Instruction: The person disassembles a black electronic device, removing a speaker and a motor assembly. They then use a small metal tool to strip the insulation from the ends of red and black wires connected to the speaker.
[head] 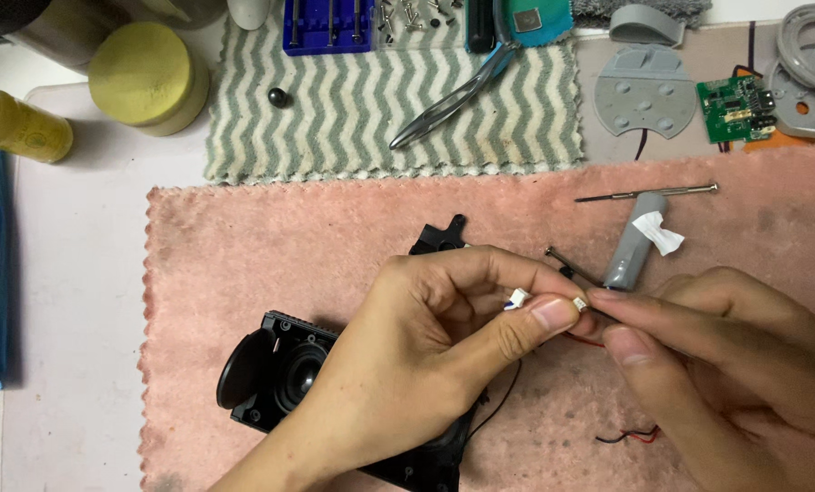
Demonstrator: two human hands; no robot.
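My left hand (444, 337) pinches a small white wire connector (578, 304) between thumb and forefinger; a second white connector (517, 297) shows just behind the thumb. My right hand (727, 364) meets it from the right, thumb and forefinger closed on the same connector's wire end. Under my left hand lies a black speaker housing (280, 374) with a round driver, on a pink towel (271, 246). Thin red and black wires (628, 437) trail below my right hand. A grey cylindrical cell (634, 246) with white tape lies just beyond my fingers.
A thin screwdriver (649, 192) lies on the pink towel at the back right. Behind are a zigzag grey cloth (353, 109) with pliers (453, 98), a blue bit holder (327, 25), loose screws, a green circuit board (734, 107), grey plastic parts (646, 89), a yellow-lidded jar (148, 75) and a yellow bottle (15, 123).
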